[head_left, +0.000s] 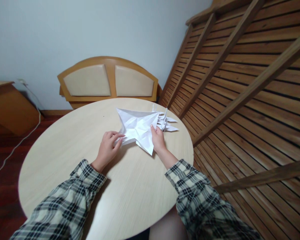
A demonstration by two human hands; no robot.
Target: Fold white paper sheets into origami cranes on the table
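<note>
A creased white sheet of paper (137,125) is held just over the round table, its folds partly opened and its corners raised. My left hand (109,146) pinches the near left edge of it between thumb and fingers. On the opposite side, my right hand (158,138) grips the paper's right edge, the thumb on top and the other fingers mostly hidden beneath. Beyond my right hand lie several folded white paper cranes (166,122), bunched together with pointed tips sticking up and out.
The pale round table (120,186) fills the middle. A wooden headboard with cream panels (87,81) stands behind it against the wall. Slatted wood (240,83) slopes along the right side. At left are a wooden cabinet (12,106) and a white cable (17,143) trailing over the floor.
</note>
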